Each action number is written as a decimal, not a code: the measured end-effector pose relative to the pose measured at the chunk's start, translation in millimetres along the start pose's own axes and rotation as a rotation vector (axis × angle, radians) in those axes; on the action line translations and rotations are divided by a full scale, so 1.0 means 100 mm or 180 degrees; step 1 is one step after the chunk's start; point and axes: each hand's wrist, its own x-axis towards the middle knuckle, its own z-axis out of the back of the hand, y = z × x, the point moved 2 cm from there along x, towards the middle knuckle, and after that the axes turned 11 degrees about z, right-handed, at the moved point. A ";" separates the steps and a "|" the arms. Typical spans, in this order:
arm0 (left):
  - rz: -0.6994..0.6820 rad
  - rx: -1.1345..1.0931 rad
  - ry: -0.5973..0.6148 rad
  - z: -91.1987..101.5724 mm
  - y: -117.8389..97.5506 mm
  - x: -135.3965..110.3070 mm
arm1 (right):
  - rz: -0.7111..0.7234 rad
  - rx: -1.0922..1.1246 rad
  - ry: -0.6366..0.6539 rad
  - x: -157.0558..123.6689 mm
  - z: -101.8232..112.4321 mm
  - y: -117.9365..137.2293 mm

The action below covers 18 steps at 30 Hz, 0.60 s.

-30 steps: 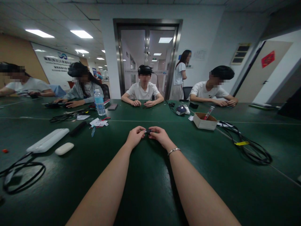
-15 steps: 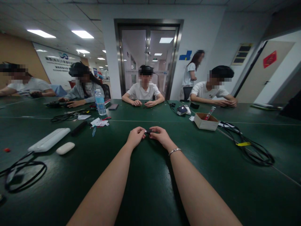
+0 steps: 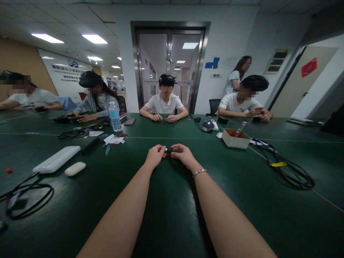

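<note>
Both my arms stretch forward over the dark green table (image 3: 172, 215). My left hand (image 3: 155, 156) and my right hand (image 3: 182, 154) meet at the middle of the table, fingers curled. Between their fingertips they pinch a small dark object (image 3: 168, 149) with a pale end. It is too small to name. A thin metal bracelet (image 3: 198, 172) circles my right wrist.
A white bar-shaped device (image 3: 56, 159) and a white oval case (image 3: 75, 168) lie at the left, beside a black cable loop (image 3: 27, 199). A cardboard box (image 3: 236, 138) and coiled black cables (image 3: 288, 166) lie right. A water bottle (image 3: 115, 117) stands behind. Several people sit opposite; one stands by the door.
My hands have stayed almost still on the small object. The standing person at the back has walked to the right, past the door.
</note>
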 end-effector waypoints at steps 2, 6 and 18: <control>-0.0008 0.0013 -0.0010 0.00 0.00 -0.01 | 0.0059 -0.0138 0.0026 0.00 0.01 -0.01; -0.0027 0.0063 -0.0058 -0.01 -0.02 -0.01 | 0.0267 -0.0543 0.0132 0.03 0.00 -0.01; -0.0177 0.0203 -0.0157 -0.09 -0.10 -0.22 | 0.0092 -0.1027 0.0270 -0.14 -0.22 0.20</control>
